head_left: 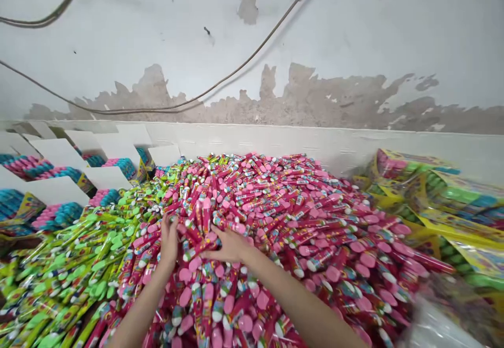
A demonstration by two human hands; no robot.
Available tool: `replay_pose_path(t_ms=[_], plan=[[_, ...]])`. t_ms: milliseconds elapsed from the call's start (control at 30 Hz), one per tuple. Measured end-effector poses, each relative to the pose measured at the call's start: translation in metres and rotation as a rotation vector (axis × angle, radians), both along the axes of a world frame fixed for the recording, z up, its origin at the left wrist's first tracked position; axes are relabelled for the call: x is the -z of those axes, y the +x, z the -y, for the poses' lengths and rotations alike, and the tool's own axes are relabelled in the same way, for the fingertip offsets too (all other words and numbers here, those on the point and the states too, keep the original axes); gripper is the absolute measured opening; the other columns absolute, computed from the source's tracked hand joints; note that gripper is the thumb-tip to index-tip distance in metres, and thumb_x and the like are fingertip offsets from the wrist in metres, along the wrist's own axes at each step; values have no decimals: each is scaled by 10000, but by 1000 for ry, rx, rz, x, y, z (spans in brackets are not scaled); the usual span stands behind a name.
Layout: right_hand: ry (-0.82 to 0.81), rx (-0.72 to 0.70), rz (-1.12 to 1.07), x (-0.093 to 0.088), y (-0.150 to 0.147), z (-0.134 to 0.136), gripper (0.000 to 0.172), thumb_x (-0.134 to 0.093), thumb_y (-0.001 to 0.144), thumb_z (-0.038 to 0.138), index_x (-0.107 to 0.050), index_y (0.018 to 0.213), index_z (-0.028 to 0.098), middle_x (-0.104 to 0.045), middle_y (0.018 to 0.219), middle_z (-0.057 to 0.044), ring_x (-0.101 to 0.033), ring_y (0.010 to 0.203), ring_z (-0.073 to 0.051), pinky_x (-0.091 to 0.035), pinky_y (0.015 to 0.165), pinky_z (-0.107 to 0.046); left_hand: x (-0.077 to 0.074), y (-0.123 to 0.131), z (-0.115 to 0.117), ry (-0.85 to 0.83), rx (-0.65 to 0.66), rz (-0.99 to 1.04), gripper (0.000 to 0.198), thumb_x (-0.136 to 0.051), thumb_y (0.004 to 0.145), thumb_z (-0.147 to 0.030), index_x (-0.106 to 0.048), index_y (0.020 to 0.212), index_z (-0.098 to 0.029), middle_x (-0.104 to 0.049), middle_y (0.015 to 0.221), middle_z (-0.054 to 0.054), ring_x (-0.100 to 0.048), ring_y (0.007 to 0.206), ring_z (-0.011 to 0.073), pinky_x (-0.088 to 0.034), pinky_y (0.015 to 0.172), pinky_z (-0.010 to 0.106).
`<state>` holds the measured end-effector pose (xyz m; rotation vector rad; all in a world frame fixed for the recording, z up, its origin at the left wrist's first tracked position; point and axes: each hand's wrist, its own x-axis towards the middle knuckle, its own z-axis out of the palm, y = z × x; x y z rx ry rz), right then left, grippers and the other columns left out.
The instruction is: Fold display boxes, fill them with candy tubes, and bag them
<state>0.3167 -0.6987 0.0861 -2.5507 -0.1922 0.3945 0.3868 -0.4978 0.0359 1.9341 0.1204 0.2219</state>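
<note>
A large heap of pink printed tubes (pixel 275 201) with flat, rounded pink ends lies in front of me. My left hand (pixel 169 240) reaches into the heap from the left, its fingers slightly bent and touching tubes. Facing it, my right hand (pixel 228 244) has thumb and fingers spread against the tubes. Several pink tubes lie between both palms, and a pair of tubes (pixel 203 215) stands nearly upright just beyond my fingers. No firm grip shows on either side, though some fingertips are hidden among the tubes.
Green tubes (pixel 98 253) of similar shape spread along the left. Display boxes (pixel 59 217) with blue and pink contents stand at far left. Yellow packs (pixel 464 222) are stacked at right, near clear plastic (pixel 437 322). A white panel (pixel 252 138) borders the heap before a peeling wall (pixel 354 33).
</note>
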Motion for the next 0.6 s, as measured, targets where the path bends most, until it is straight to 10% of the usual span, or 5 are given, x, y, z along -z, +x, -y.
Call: replay_pose_path(t_ms=[67, 200, 300, 433, 600], plan=[[90, -89, -84, -10, -14, 9, 1025, -536, 591, 824, -313, 1442, 298, -468, 1397, -133, -484, 1222, -362, -429, 948, -475, -12, 0, -6, 78, -3, 72, 683, -310, 896, -568, -168, 1456, -204, -280, 1504, 127, -295, 1381, 241, -302, 1119, 419], [305, -229, -211, -33, -15, 69, 612, -481, 741, 723, -700, 1080, 264, -679, 1110, -64, -631, 994, -263, -486, 873, -387, -12, -5, 2, 544, 117, 159, 669, -450, 840, -567, -329, 1414, -245, -263, 1516, 99, -186, 1410, 315, -198, 1121, 568], [161, 239, -50, -37, 8, 138, 595, -364, 803, 712, -727, 967, 270, -708, 960, -45, -655, 860, -220, -524, 766, -367, -2, -10, 11, 801, 143, 88, 621, -474, 825, -540, -422, 1366, -241, -293, 1507, 86, -125, 1412, 367, -176, 1076, 663], [-123, 658, 96, -9, 57, 206, 791, -265, 828, 692, -511, 1309, 114, -469, 1341, -242, -341, 1294, -443, -303, 960, -653, 9, -9, 12, 883, 128, 83, 602, -456, 825, -535, -454, 1339, -222, -344, 1482, 78, -139, 1408, 357, -228, 1062, 656], [-330, 805, 42, 35, 114, 194, 820, -321, 814, 678, -434, 1357, 74, -434, 1345, -293, -381, 1264, -458, -329, 927, -647, 26, 3, 6, 846, 138, 148, 589, -443, 824, -528, -426, 1347, -257, -363, 1470, 56, -102, 1423, 335, -293, 1033, 653]])
